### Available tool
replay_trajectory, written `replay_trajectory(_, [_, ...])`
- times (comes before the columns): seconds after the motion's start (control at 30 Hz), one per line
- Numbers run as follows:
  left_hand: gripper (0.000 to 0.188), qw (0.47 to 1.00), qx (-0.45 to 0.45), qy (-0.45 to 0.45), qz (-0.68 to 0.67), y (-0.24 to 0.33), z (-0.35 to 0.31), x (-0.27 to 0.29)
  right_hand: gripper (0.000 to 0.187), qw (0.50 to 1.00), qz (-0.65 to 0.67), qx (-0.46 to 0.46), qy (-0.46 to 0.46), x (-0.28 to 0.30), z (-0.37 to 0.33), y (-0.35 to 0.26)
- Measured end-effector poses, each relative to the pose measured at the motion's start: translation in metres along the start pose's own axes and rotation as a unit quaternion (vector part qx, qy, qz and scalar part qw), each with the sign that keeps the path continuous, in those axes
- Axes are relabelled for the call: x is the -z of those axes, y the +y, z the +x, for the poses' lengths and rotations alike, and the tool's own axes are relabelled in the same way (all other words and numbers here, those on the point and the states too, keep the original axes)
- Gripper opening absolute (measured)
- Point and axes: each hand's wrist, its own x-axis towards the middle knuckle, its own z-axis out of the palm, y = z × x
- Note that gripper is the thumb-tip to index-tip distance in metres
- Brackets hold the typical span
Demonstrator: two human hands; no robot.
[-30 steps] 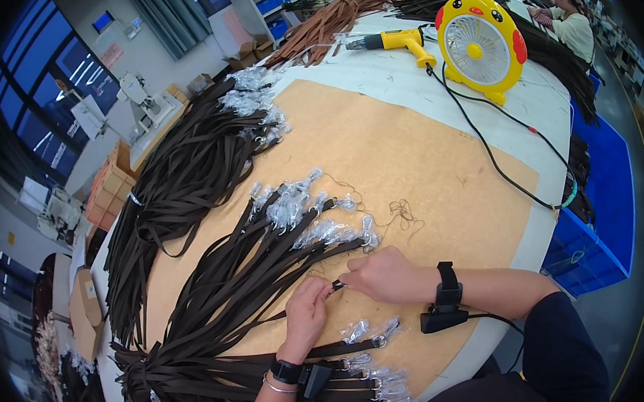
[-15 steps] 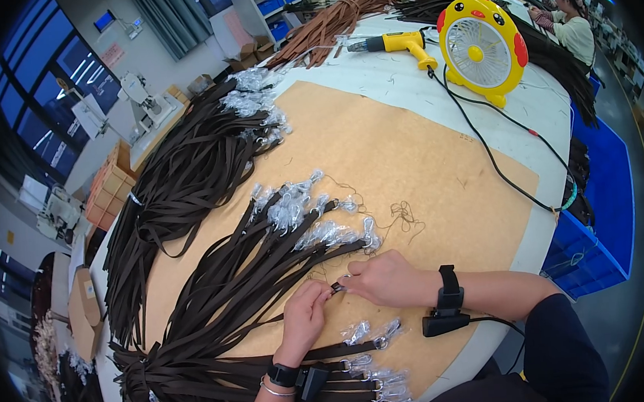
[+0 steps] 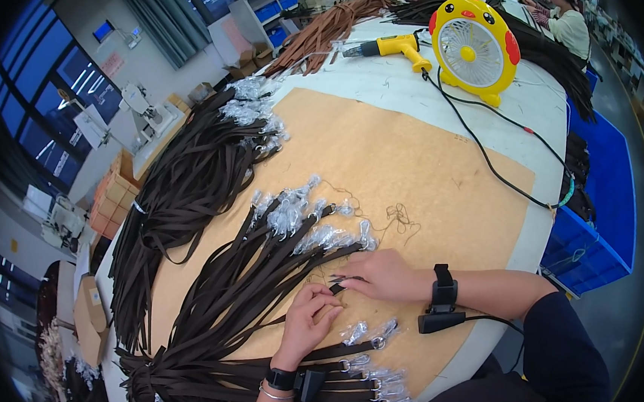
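Head view: the left hand pinches a dark strap between both hands, the right hand clasping a small, mostly hidden pointed tool. Bundled straps fan out leftward across the worktop; beyond stands a yellow fan.

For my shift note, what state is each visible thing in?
Left hand: fingers bent at a small dark piece
Right hand: closed on that piece
Nearer dark straps: gathered, fanned out
Farther dark straps: tied together
Clasps: plastic-wrapped
Yellow fan: upright; running unclear
Yellow heat gun: lying down
Blue bin: open-topped
Brown sheet: spread flat
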Motion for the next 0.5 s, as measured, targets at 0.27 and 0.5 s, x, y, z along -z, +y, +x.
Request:
replay_trajectory(0.27, [0.018, 0.984, 0.095, 0.131, 0.08, 0.004, 0.006, 0.016, 0.027, 0.996, 0.047, -0.028, 0.068, 0.02, 0.005, 0.007])
replay_trajectory(0.5, [0.02, 0.962, -0.015, 0.035, 0.27, 0.028, 0.009, 0.022, 0.028, 0.994, 0.107, -0.009, -0.013, 0.018, 0.005, 0.003])
